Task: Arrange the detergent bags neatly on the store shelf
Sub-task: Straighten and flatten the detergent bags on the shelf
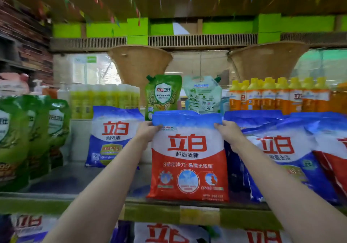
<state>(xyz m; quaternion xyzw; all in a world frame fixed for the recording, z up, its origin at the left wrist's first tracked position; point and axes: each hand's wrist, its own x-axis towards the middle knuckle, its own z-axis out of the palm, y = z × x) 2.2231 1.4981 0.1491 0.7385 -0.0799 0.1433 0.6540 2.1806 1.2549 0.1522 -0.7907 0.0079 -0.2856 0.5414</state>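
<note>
A red, white and blue detergent bag (189,160) stands upright at the front of the shelf (75,177). My left hand (147,132) grips its upper left corner and my right hand (228,132) grips its upper right corner. To the left, further back, a blue detergent bag (112,135) leans upright against the shelf's back. On the right, several blue and red detergent bags (287,154) lean in a slanted row, touching the held bag's right side.
Green pouches (28,135) crowd the shelf's left end. Behind stand a green pouch (163,96), a pale pouch (202,94), yellow-green bottles (105,100) and orange bottles (277,96). More detergent bags (169,233) lie on the shelf below.
</note>
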